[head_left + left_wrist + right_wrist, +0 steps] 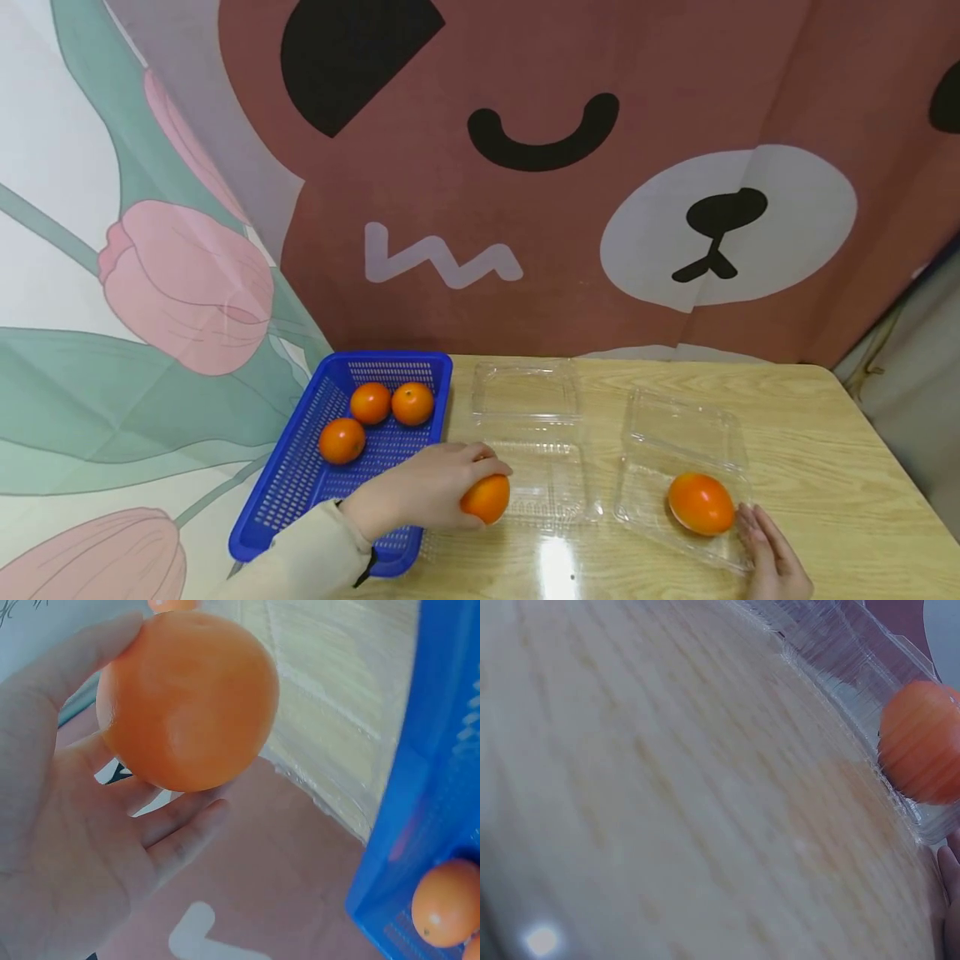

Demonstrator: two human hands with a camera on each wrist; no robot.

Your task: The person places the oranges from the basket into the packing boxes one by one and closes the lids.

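My left hand (442,483) grips an orange (487,498) between thumb and fingers, right of the blue basket and over the near edge of the left clear plastic clamshell box (532,479). In the left wrist view the orange (191,701) is pinched near the fingertips, with the lower fingers free beneath it. My right hand (776,550) has its extended fingers at the near right edge of the second clear clamshell box (645,492). Inside that box lies another orange (701,503). Only a sliver of the right fingers (949,870) shows in the right wrist view.
The blue plastic basket (281,475) stands at the table's left with three oranges (342,441) in it. Both boxes have their lids (525,392) folded back toward the wall. A printed bear curtain (562,292) hangs behind the wooden table (832,467).
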